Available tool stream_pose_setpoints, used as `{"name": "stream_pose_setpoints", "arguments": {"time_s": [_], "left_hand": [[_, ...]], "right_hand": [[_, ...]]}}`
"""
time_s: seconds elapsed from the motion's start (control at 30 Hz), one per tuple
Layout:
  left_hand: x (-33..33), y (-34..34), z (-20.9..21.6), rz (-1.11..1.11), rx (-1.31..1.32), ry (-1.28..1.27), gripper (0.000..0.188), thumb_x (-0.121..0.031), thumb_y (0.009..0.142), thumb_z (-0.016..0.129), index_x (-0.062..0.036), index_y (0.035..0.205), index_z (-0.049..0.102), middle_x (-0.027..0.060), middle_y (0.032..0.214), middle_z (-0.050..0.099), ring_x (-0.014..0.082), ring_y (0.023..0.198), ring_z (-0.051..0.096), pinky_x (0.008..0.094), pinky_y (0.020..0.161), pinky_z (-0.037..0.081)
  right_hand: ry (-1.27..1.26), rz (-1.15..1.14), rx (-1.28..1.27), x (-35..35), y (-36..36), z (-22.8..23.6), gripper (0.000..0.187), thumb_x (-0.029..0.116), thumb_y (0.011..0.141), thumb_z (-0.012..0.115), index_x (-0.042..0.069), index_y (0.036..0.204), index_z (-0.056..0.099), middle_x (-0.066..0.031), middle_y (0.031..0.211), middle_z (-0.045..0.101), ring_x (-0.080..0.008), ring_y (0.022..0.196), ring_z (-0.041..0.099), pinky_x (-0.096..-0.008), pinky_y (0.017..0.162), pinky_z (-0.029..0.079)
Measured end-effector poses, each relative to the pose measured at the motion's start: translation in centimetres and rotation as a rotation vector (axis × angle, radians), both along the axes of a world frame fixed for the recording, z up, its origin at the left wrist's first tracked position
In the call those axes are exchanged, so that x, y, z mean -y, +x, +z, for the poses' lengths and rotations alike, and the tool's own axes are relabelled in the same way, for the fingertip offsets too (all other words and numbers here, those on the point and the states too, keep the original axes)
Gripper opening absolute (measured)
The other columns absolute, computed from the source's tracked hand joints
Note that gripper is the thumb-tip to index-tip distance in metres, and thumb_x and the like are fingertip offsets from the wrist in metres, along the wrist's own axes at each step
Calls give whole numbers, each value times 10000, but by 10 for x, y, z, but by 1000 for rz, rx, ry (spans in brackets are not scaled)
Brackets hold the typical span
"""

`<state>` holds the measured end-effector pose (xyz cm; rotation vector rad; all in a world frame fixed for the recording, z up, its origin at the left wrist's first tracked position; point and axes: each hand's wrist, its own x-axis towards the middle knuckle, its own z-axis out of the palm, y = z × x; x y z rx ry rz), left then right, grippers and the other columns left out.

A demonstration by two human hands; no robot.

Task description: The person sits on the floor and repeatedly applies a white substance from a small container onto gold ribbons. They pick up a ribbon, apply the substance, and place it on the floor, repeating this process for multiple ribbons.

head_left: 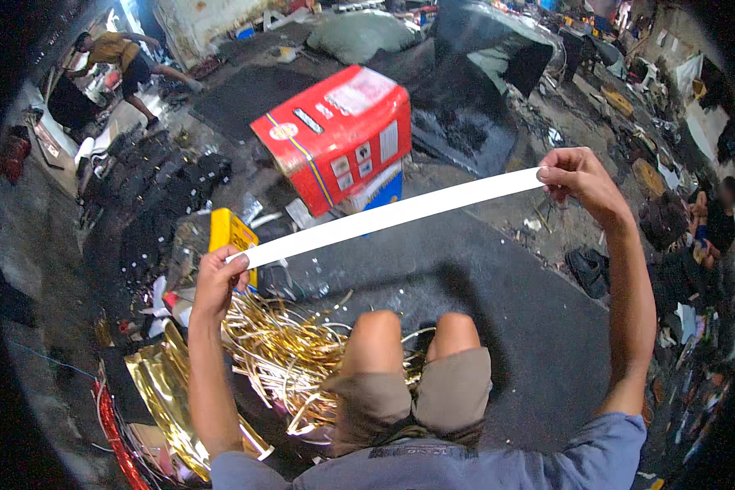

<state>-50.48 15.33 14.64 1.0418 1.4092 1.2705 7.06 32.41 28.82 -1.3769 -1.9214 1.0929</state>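
The left hand and the right hand are held well apart, each pinched shut on one end of a long white strip that runs taut between them, low at the left and rising toward the right. The strip hangs in the air above the knees and the dark mat, in front of a tilted red box that sits on a blue one. The likeliest trouble, as I judge it, is the strip creasing or tearing: it looks thin, both grips sit at the very ends, and a harder pull or a twist of one wrist could kink it or tear an end free. A slack grip on either side would drop that end into the heap of gold ribbon by the left knee (a tangled pile, where it could snag). Gold foil sheets lie just left of the pile, with a yellow packet near the left hand. Another person bends over at the far upper left, well clear of both hands.
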Motion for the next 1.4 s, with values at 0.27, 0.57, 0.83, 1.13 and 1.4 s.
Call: {"name": "stream_pose_setpoints", "arguments": {"time_s": [0.27,0.57,0.83,1.13,1.4], "left_hand": [[22,-21,25,239,240,124,200,-89,936,689,-120,777,572,-32,603,555,56,469,475,201,447,352],[-84,-45,-24,630,357,70,149,-197,999,651,-87,948,564,-24,642,509,97,489,467,250,446,379],[-160,-111,-8,822,114,-5,160,-184,993,641,-145,851,578,-34,647,558,71,487,496,232,438,393],[-312,49,32,749,-818,429,443,-76,778,749,-34,1204,633,181,1229,630,357,1173,575,453,1082,417],[-430,166,3,297,-328,365,365,6,785,753,-69,1136,688,106,955,649,208,696,626,345,659,540]], "right_hand": [[-7,168,29,-46,-48,50,155,236,936,699,85,901,698,34,770,641,-70,687,573,-257,597,439],[173,323,-89,-255,-137,-93,227,250,985,663,28,967,704,-25,896,689,-120,883,582,-342,832,503],[0,229,-172,-288,-190,-137,202,234,959,683,36,920,684,-76,837,666,-191,867,620,-374,817,487],[306,307,190,-322,-223,-72,188,206,873,676,39,901,760,-228,982,706,-409,953,652,-503,874,511],[452,353,225,-342,-277,-82,200,158,841,693,75,1013,755,-175,899,723,-382,879,654,-485,822,520]]}}
